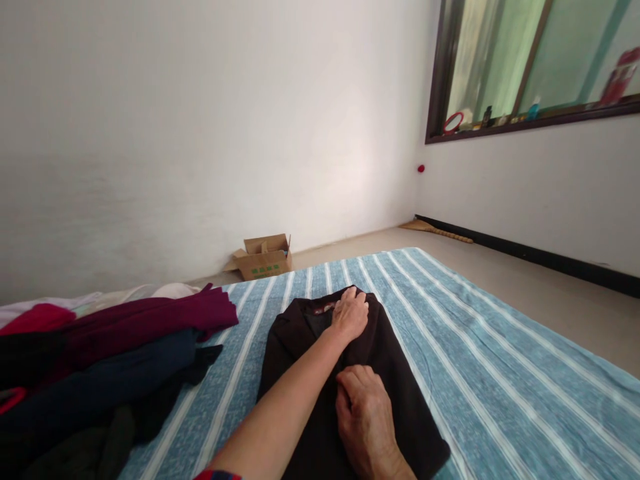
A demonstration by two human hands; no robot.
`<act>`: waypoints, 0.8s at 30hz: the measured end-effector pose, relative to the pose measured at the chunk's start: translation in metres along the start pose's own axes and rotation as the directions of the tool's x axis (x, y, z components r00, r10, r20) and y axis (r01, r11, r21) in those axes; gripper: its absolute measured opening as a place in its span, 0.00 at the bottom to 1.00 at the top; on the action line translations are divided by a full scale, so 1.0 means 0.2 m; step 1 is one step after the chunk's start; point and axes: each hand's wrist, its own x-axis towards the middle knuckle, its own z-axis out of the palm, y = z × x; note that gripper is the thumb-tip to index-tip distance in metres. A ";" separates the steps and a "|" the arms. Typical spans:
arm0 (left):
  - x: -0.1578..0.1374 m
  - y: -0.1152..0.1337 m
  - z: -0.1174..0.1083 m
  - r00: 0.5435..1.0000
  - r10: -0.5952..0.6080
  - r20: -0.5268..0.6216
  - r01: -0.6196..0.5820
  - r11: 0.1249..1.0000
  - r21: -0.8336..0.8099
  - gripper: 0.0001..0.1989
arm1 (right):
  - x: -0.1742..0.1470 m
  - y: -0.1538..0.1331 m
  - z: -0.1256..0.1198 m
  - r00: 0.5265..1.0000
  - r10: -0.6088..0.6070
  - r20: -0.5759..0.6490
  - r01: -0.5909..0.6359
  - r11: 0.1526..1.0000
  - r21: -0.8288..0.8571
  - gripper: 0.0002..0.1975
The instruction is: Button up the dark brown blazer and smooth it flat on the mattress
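Observation:
A dark jacket [300, 360] lies on the bed with its collar away from me and its sides folded in. A small reddish label shows inside the neck. My left hand [350, 312] reaches across to the collar, its fingers curled over the right-hand lapel. Nearer to me, my right hand [367, 417] is closed at the jacket's front edge, thumb and fingers pinched on the cloth. The fingertips of both hands are partly hidden.
A blue-and-white striped sheet [475, 373] covers the bed. Heaped clothes [150, 333] lie at the left. Beyond the bed's far edge stand an opened cardboard box [265, 260] and a broom [425, 227] on the floor. Small items line the windowsill [500, 127].

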 end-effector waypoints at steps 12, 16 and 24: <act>-0.15 -0.24 0.02 0.915 -0.321 0.245 0.318 0.946 0.054 0.39 | 0.01 0.01 -0.05 0.999 -0.008 0.047 0.009 1.000 -0.007 0.11; -0.15 -0.22 0.03 0.937 -0.294 0.188 0.293 0.955 0.034 0.35 | 0.00 0.02 -0.05 0.998 -0.024 0.064 0.025 1.000 -0.017 0.11; -0.37 -0.09 -0.13 0.994 -0.100 0.045 0.099 0.995 0.024 0.22 | -0.01 0.05 -0.08 0.996 -0.030 0.089 0.035 0.998 -0.054 0.11</act>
